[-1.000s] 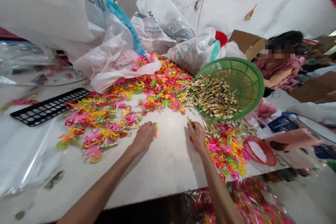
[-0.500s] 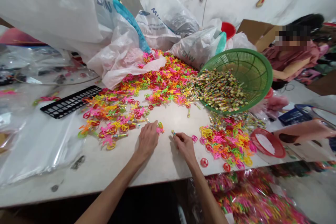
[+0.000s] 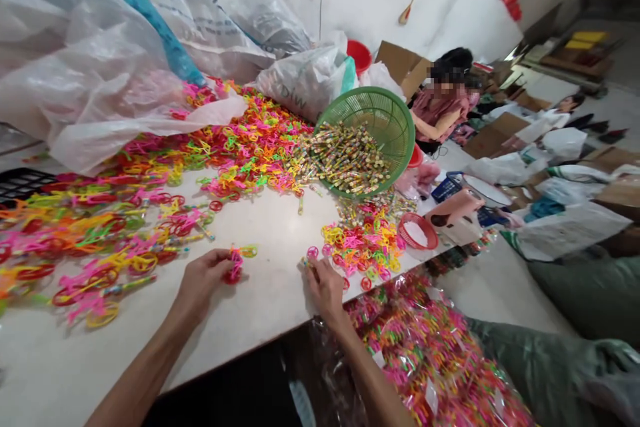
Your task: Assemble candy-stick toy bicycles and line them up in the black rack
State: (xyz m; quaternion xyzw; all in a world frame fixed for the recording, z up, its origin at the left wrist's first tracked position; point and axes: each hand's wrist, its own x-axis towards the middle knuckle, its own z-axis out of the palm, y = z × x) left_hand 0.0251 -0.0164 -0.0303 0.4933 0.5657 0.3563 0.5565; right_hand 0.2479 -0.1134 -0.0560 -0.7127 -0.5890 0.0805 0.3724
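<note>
Being pinched in the left hand (image 3: 203,278), a pink plastic ring piece (image 3: 233,267) is held over open white tabletop (image 3: 260,307); the right hand (image 3: 326,290) is curled, its hold unclear, just beside a multicoloured plastic heap (image 3: 364,240) near the table's front edge.

Our left hand (image 3: 203,280) curls its fingers (image 3: 223,258) inward, while our right hand (image 3: 326,291) angles downward, both forearms reaching forward.
</note>
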